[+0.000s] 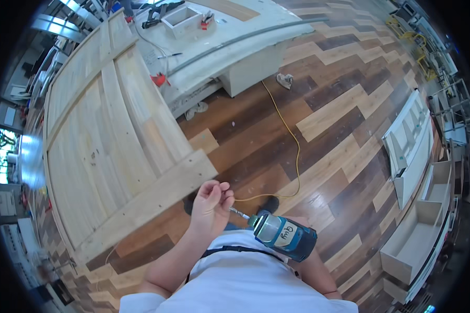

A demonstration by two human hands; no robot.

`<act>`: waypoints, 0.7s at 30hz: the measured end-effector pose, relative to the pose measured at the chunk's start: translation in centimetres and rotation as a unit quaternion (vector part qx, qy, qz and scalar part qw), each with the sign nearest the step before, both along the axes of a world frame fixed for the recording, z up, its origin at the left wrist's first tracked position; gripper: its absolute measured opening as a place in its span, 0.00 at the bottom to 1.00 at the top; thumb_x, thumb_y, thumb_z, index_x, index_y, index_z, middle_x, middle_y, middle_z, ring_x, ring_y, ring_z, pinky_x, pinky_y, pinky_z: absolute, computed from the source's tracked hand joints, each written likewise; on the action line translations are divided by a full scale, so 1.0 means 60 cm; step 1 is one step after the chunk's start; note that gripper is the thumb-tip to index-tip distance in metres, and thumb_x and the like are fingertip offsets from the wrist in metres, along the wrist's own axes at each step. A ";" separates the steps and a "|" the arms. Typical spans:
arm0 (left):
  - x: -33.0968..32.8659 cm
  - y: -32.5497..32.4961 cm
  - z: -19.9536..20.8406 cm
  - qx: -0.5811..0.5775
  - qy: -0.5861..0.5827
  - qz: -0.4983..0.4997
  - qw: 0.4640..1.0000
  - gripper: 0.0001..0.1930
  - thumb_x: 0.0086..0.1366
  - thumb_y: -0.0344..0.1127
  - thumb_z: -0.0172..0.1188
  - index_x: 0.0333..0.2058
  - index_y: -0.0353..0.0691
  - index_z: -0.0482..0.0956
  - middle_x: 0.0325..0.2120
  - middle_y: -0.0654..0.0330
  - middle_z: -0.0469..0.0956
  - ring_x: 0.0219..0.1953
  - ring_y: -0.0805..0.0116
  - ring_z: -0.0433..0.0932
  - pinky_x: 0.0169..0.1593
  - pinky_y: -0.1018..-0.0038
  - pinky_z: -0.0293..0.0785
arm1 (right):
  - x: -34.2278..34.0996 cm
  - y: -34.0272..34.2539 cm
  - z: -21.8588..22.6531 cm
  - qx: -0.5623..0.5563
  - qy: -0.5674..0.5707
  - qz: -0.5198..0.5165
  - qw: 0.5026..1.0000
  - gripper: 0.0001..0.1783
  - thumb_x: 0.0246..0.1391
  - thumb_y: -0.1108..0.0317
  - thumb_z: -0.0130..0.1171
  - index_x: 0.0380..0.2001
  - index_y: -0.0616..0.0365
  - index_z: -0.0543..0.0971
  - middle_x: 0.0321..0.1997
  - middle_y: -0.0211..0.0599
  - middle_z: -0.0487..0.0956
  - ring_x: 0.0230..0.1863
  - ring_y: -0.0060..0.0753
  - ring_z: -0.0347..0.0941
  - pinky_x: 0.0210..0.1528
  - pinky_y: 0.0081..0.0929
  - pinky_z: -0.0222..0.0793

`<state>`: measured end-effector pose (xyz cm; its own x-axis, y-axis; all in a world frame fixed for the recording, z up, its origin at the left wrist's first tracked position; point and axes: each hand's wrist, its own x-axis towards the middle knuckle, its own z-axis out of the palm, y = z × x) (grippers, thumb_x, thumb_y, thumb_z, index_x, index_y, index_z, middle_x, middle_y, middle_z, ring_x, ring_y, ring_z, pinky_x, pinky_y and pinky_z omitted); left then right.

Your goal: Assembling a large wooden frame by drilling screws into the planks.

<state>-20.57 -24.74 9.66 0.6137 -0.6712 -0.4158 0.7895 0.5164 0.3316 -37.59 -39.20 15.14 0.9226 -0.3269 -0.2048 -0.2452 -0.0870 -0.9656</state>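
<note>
- L grip (210, 202): fingers curled by slim silver bit (239, 213); can't tell if pinching smth.
- R grip (296, 221), mostly hidden, seems wrapped round teal-black cordless driver (270, 230) nr waist; best not spin w/ fingers close.
- Pale planked wood panel (86, 138) front-L.
</note>
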 end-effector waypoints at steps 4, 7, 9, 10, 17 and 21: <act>-0.090 -0.104 0.028 -0.056 0.042 0.004 0.998 0.04 0.63 0.31 0.53 0.37 0.44 0.73 0.34 0.60 0.78 0.38 0.64 0.78 0.43 0.71 0.76 | -0.060 -0.114 0.000 0.008 -0.086 0.027 0.996 0.20 0.36 0.69 0.68 0.37 0.62 0.78 0.29 0.34 0.79 0.30 0.21 0.74 0.34 0.18 0.70; -0.114 -0.165 0.046 -0.100 0.044 0.020 0.994 0.04 0.64 0.31 0.51 0.37 0.44 0.72 0.34 0.59 0.78 0.41 0.62 0.77 0.45 0.69 0.77 | -0.077 -0.181 -0.003 -0.074 -0.142 -0.009 0.987 0.18 0.35 0.69 0.68 0.34 0.59 0.78 0.29 0.31 0.79 0.28 0.22 0.75 0.32 0.19 0.71; -0.117 -0.192 0.048 -0.122 0.033 0.039 0.991 0.05 0.65 0.31 0.50 0.38 0.43 0.72 0.35 0.58 0.79 0.42 0.60 0.77 0.45 0.69 0.77 | -0.065 -0.221 -0.034 0.094 -0.071 0.015 0.993 0.19 0.34 0.68 0.69 0.34 0.58 0.78 0.29 0.31 0.79 0.28 0.23 0.75 0.31 0.20 0.71; -0.115 -0.202 0.045 -0.122 0.033 0.054 0.991 0.05 0.65 0.31 0.50 0.38 0.43 0.72 0.35 0.58 0.79 0.42 0.60 0.77 0.45 0.69 0.77 | -0.048 -0.247 -0.027 -0.032 -0.134 0.059 0.989 0.22 0.32 0.66 0.70 0.36 0.59 0.78 0.29 0.31 0.79 0.28 0.24 0.76 0.32 0.20 0.72; -0.044 -0.255 0.035 -0.053 -0.067 0.131 0.988 0.04 0.64 0.28 0.51 0.37 0.39 0.72 0.34 0.54 0.78 0.40 0.60 0.79 0.42 0.70 0.80 | 0.070 -0.341 -0.033 0.114 -0.132 0.131 0.976 0.27 0.33 0.68 0.70 0.41 0.63 0.76 0.32 0.33 0.80 0.32 0.22 0.76 0.36 0.19 0.72; 0.039 -0.270 0.026 0.033 -0.050 0.161 0.985 0.04 0.63 0.27 0.53 0.36 0.37 0.71 0.33 0.53 0.78 0.37 0.62 0.79 0.40 0.71 0.80 | 0.196 -0.378 -0.015 0.026 -0.024 0.222 0.974 0.22 0.39 0.73 0.65 0.42 0.65 0.76 0.35 0.35 0.80 0.35 0.22 0.76 0.39 0.20 0.72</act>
